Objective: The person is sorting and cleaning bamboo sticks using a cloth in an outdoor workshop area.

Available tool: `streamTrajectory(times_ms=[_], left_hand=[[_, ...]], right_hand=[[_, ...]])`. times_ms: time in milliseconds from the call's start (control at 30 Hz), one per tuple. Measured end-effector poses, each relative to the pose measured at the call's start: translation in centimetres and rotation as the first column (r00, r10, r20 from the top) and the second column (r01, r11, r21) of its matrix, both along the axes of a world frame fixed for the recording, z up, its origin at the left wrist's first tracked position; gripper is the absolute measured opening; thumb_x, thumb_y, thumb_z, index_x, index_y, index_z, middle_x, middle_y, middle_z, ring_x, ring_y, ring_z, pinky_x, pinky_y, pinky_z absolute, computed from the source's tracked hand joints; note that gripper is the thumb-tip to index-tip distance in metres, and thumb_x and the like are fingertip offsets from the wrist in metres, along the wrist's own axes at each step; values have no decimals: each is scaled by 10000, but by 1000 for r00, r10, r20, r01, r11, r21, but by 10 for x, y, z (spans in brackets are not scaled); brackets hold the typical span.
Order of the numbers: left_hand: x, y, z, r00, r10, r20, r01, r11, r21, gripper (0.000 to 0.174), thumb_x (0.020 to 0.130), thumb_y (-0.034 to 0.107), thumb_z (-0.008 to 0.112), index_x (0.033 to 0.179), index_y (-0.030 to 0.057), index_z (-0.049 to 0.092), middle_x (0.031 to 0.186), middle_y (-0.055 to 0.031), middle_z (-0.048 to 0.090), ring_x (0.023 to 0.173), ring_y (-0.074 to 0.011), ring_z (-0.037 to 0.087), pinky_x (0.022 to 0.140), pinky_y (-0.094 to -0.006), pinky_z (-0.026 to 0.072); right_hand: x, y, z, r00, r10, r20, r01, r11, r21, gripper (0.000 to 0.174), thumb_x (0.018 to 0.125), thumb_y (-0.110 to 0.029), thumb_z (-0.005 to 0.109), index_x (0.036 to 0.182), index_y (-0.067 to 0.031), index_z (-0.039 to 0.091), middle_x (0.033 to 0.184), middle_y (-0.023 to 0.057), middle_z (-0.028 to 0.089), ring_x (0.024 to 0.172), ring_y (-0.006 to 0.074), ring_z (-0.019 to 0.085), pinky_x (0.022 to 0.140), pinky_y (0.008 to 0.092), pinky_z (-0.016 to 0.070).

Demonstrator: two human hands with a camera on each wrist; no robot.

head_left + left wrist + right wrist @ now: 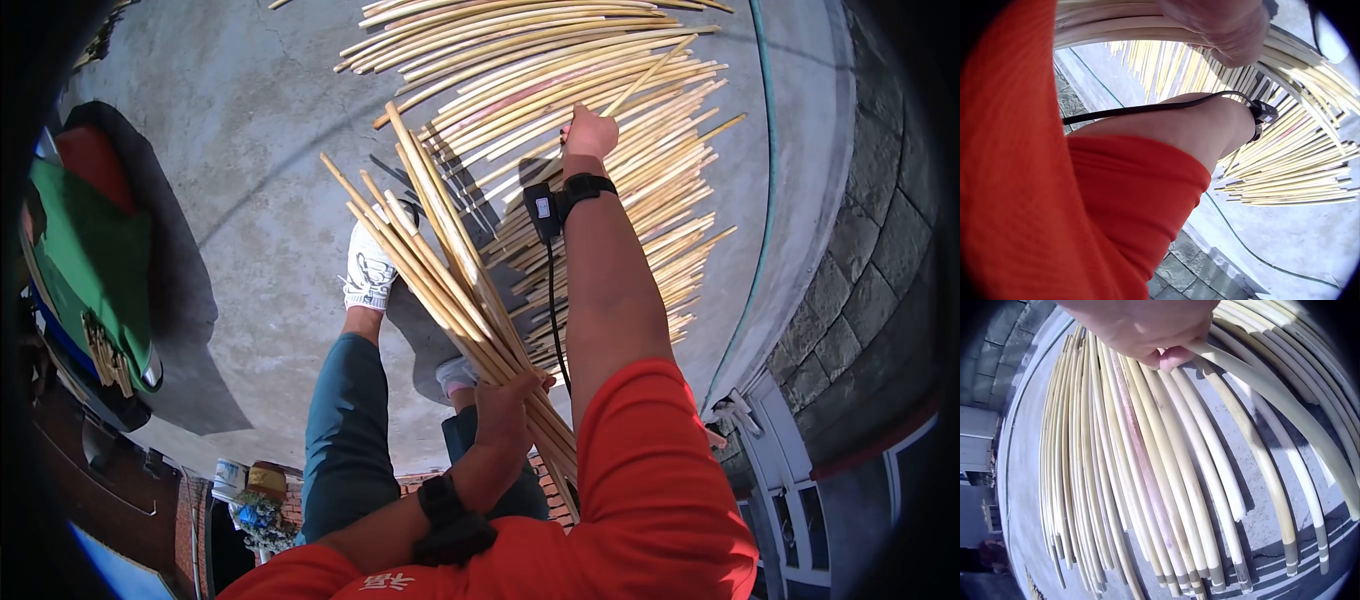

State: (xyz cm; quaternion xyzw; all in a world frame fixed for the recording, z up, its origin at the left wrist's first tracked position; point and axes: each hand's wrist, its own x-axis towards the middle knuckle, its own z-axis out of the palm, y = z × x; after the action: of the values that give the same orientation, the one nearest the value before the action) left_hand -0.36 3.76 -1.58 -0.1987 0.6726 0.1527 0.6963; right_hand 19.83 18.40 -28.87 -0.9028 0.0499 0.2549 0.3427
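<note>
Two hands are occupied with pale canes. One single cane [652, 72] is pinched between the thumb and curled fingers of the right hand [590, 132]. Its long axis is pointed away from the person, up and to the right in the head view, slanted across the layer of canes [520, 60] spread side by side on the concrete floor [250, 130]. One bundle [440, 250] is gripped near its lower end by the left hand [505, 405], with the fingers wrapped round it. Its free ends are fanned up and to the left. Exact counts cannot be told: well over a dozen canes are held in the bundle, and far more are laid on the floor. One white shoe [370, 270] is seen beside the bundle.
</note>
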Motion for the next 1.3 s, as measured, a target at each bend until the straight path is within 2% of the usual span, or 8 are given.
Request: streamTrajectory(times_ms=[67,100,200,667,733,1167,1267,1300], left_hand=[[0,0,1,1000,0,-22,0,1000,-10,162,657,17,600,793,-28,525,666,-109,559,617,-205,566,581,-307,464],[0,0,0,1000,0,-20,0,1000,-8,162,657,17,600,793,-28,525,666,-109,559,617,-205,566,581,-307,464],[-2,-1,0,1000,25,-3,-25,999,-25,151,664,20,614,783,-39,543,681,-90,563,629,-187,577,609,-287,474],[-7,-3,-3,999,30,10,-30,1000,6,172,679,6,610,821,-34,522,710,-94,563,631,-196,586,608,-298,497],[-8,-3,-2,1000,9,12,-9,1000,-5,163,675,10,607,805,-26,514,694,-99,559,631,-200,579,600,-302,484],[-16,-5,-2,1000,10,14,-10,1000,5,179,680,3,614,828,-40,521,705,-93,561,638,-191,588,627,-299,501],[-17,-2,0,1000,15,24,-15,1000,15,176,680,15,619,821,-38,528,709,-90,565,645,-188,587,636,-294,496],[-19,-2,3,1000,17,0,-17,1000,-4,176,680,15,619,821,-38,528,709,-90,565,645,-188,587,636,-294,496]], right_hand=[[19,-9,-49,947,276,166,-235,944,-231,192,703,-112,645,662,49,550,524,123,561,431,185,562,399,302,440],[15,-2,-44,938,296,183,-232,924,-304,206,688,-124,634,585,42,571,499,136,564,438,206,567,444,318,459],[12,6,-25,931,334,146,-271,903,-333,231,687,-147,609,567,46,569,496,129,561,447,211,569,454,327,459],[18,15,-12,975,215,54,-191,939,-285,234,694,-149,549,570,49,563,492,121,545,419,204,530,425,336,424],[16,17,-7,975,218,-52,-222,909,-353,335,700,-216,532,782,97,616,844,266,608,820,390,584,749,420,458],[14,18,5,944,324,-67,-329,904,-271,323,693,-202,504,731,101,610,790,265,608,781,398,581,724,421,447],[19,17,-10,926,377,-26,-362,864,-349,320,700,-201,495,706,98,608,775,267,607,774,395,581,709,426,440],[17,12,-8,928,373,-16,-362,889,-280,321,708,-202,488,677,95,606,762,270,605,770,392,582,699,426,441]])
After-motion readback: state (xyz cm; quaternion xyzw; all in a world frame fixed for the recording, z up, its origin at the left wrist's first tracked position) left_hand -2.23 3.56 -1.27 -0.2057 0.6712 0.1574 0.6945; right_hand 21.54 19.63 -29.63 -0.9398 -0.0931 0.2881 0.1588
